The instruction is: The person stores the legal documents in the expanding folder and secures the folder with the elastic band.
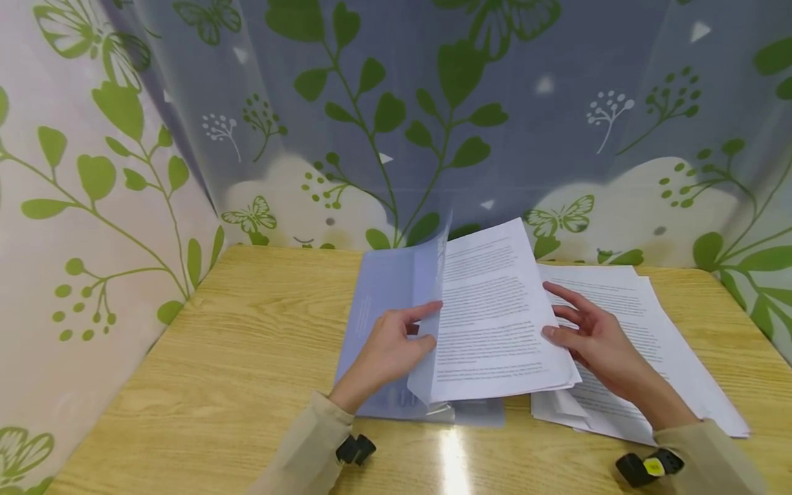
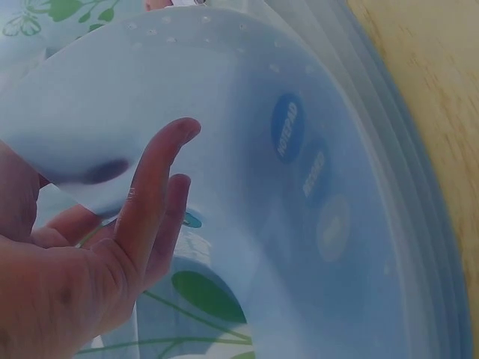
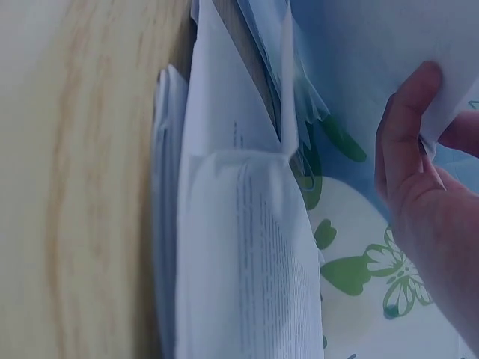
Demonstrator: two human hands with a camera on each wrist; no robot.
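A translucent blue plastic folder (image 1: pixel 377 289) lies on the table, its cover raised along the right side. My left hand (image 1: pixel 390 344) pinches the edge of that cover between thumb and fingers. In the left wrist view, the cover (image 2: pixel 239 97) bends in a curve behind the index finger and bears small oval labels, one reading NOTEPAD. Printed sheets (image 1: pixel 489 309) stand tilted against the cover's right side. At their right edge my right hand (image 1: pixel 597 344) grips them, thumb on the printed face. The right wrist view shows the fingers curled at the sheets' edge (image 3: pixel 453 67).
Under and right of my right hand, a loose pile of printed papers (image 1: pixel 674 364) lies slightly fanned, one lower corner folded up. The wooden table (image 1: pixel 216 350) extends left of the folder. A leaf-patterned curtain (image 1: pixel 402 137) hangs along the table's back and sides.
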